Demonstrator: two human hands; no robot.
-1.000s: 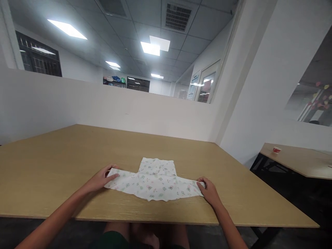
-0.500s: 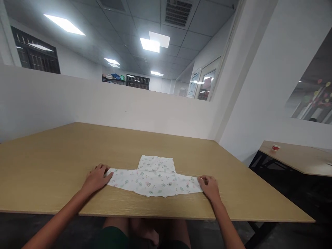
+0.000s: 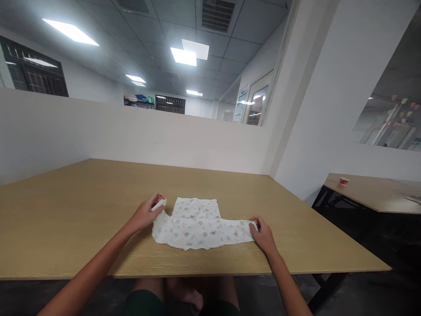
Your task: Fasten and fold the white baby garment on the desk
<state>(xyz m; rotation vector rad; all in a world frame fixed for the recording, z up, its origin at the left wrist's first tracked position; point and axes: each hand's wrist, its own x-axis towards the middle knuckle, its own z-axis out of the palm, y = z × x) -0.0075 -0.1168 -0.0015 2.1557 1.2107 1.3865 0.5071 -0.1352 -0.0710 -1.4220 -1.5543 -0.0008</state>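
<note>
A small white baby shirt [image 3: 194, 230] with a pattern of little green, pink and dark figures lies spread on the wooden table [image 3: 230, 184]. Its body makes a square on the far side, and its sleeves reach out left and right. My left hand [image 3: 149, 212] pinches the end of the left sleeve, lifted off the table and bent up towards the body. At the other end, my right hand [image 3: 262, 232] has the right sleeve's cuff between thumb and fingers, low at the tabletop.
A low white partition [image 3: 177, 140] stands along the table's far edge. To the right is a second table [image 3: 368, 193] with a red and white cup [image 3: 344, 181] on it. The near table edge runs just above my lap.
My left hand has picked up the left sleeve end and moved it right, away from me. My right hand stays at its cuff, now gripping the edge. The view has shifted slightly.
</note>
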